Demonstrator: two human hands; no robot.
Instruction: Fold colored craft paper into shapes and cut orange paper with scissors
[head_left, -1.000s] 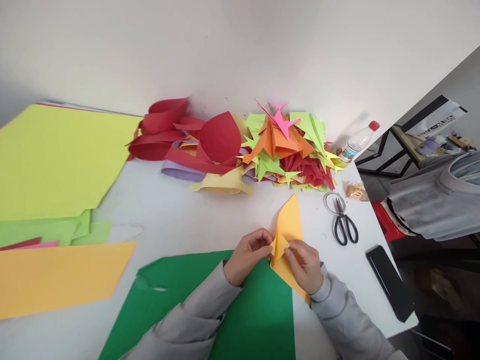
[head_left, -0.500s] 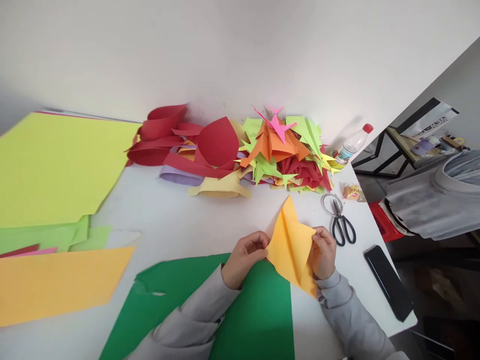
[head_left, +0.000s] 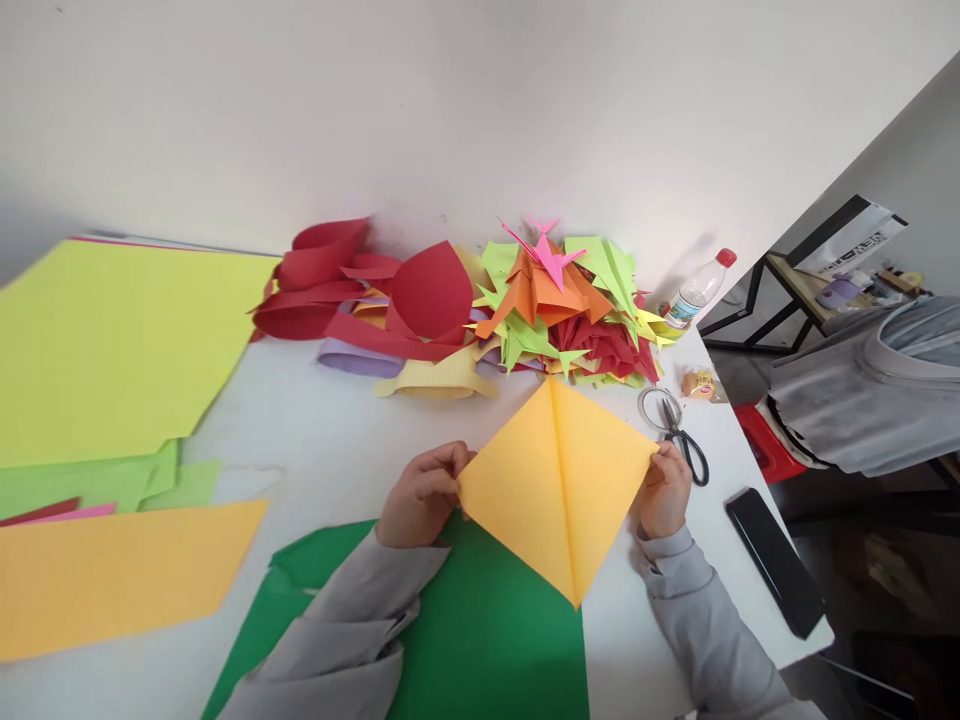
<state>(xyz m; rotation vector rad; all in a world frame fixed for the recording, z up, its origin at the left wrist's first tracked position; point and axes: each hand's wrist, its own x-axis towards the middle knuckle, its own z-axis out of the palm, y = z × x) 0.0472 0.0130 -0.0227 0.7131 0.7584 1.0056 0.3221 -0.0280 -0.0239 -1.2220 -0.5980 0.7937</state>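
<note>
A square of orange-yellow paper (head_left: 559, 485) is spread open as a diamond, with a crease running from its top corner to its bottom corner. My left hand (head_left: 420, 495) pinches its left corner. My right hand (head_left: 664, 490) pinches its right corner. The paper is held just above the white table (head_left: 337, 430), partly over a big green sheet (head_left: 480, 640). Both sleeves are grey.
A heap of folded paper shapes and red curled strips (head_left: 480, 305) lies at the back. Large yellow-green (head_left: 112, 340) and orange (head_left: 112, 570) sheets lie to the left. Scissors (head_left: 675, 430), a plastic bottle (head_left: 694, 290), a small wrapped item (head_left: 699, 383) and a black phone (head_left: 776, 560) sit on the right.
The folded paper has been pulled open into a full diamond. My hands have moved apart, the left one leftward and the right one rightward, each holding a corner.
</note>
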